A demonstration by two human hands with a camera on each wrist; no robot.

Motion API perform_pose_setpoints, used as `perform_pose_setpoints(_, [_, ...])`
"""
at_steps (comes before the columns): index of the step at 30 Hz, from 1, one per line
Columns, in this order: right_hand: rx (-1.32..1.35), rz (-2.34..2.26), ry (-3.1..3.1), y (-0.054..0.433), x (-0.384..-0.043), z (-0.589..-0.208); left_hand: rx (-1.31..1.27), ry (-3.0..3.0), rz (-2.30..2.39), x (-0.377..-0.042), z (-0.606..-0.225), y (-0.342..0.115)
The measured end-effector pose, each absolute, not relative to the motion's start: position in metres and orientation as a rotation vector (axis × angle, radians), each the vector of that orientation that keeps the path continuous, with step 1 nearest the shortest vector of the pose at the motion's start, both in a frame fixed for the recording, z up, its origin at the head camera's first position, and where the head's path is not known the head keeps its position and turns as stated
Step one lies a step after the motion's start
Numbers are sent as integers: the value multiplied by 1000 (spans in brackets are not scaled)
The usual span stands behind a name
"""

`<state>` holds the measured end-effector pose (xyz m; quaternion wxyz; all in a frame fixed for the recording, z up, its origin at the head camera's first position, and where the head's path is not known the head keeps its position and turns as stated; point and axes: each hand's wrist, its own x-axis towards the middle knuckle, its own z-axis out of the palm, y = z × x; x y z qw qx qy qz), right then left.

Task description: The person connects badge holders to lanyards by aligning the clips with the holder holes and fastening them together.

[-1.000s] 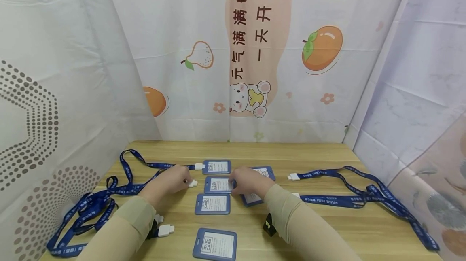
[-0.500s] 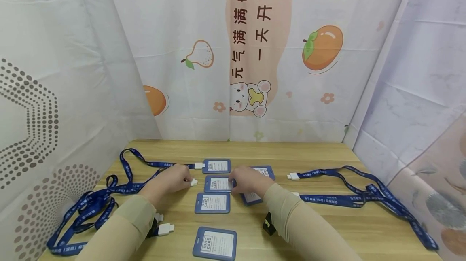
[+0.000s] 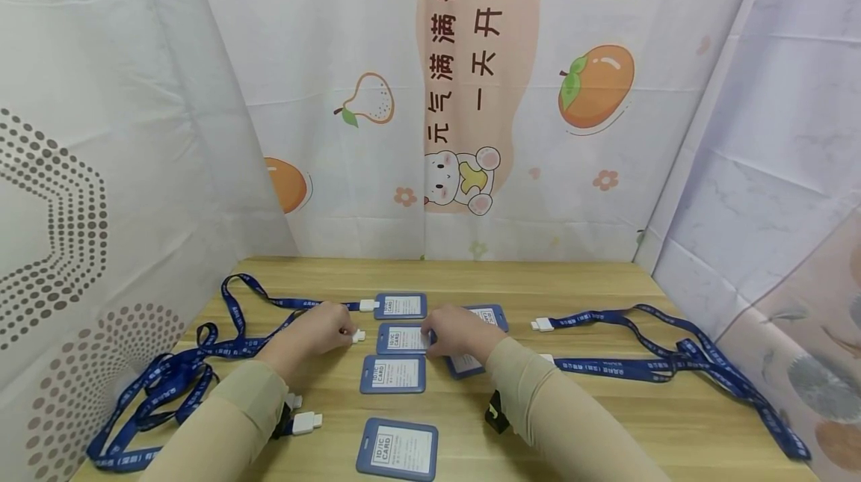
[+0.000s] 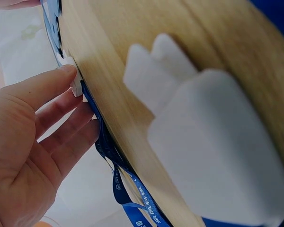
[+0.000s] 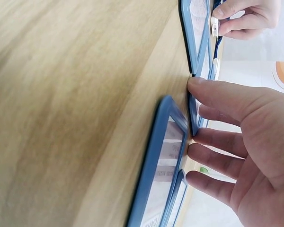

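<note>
At the wood-grained tabletop [image 3: 538, 278], your left hand [image 3: 326, 329] pinches a boxy white clip [image 3: 359, 335]; your right hand [image 3: 463, 332] pinches a flat blue badge [image 3: 401, 339] by its right end.

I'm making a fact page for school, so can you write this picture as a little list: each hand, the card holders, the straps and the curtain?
Left hand: pinches a white clip
Right hand: holds one end of a blue card holder
Card holders in view: six, some partly behind the right hand
Nearest card holder: flat, no hand on it
Blue straps: on both sides of the table
Curtain: white, printed with fruit and flowers
</note>
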<state>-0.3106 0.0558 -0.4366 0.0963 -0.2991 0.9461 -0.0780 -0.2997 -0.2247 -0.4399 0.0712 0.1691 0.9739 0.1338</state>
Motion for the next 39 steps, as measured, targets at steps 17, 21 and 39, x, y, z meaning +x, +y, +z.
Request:
perform_pose_setpoints(17, [-876,-222,2798,51,-311,-433,514,2918,425,-302,-440,-226])
perform_pose_setpoints(21, [-874,-229,2797,50,-311,-435,522,2918,432,-302,-441,-226])
perform_pose_setpoints(39, [-960,-221,2802,45,-315,-438,533,2922,401,-302,-441,-228])
